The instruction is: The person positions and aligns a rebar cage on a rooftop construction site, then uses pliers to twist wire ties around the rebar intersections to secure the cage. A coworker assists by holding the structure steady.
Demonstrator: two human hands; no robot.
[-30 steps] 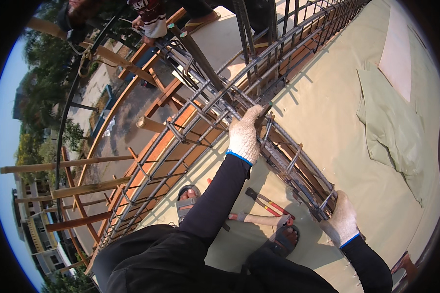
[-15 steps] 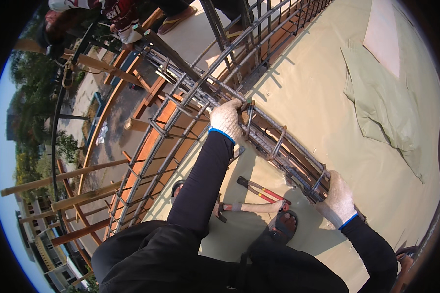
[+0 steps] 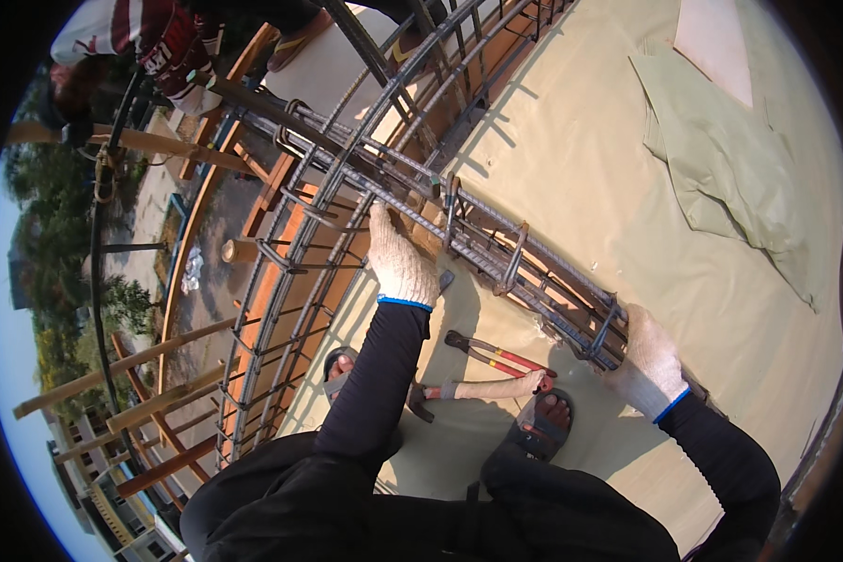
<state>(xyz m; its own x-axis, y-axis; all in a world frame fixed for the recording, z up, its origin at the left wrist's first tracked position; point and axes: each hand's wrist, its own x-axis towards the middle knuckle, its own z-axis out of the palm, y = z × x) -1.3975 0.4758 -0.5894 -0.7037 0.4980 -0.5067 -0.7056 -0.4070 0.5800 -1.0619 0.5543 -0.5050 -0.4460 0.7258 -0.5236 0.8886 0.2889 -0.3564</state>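
Left hand [image 3: 401, 260] and right hand [image 3: 648, 367]: gloves [image 3: 408, 276] of cream knit, blue-edged at the wrist, above black sleeves [image 3: 370, 375]. Between the hands, a dark grey rebar cage [image 3: 513, 262] with ribbed bars; below them, cutters [image 3: 506, 358] with red-and-yellow handles and a hammer [image 3: 487, 388] with a beige-wrapped, red-ended handle. Beyond the right hand, pale yellow sheeting [image 3: 571, 159] and a grey-green folded sheet [image 3: 731, 169]; beyond the left hand, a co-worker's maroon-and-white shirt [image 3: 171, 56].

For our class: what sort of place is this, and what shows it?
Probably an outdoor construction site: a steel rebar cage, wooden poles jutting out at the side, and a hammer lying nearby all suggest it.
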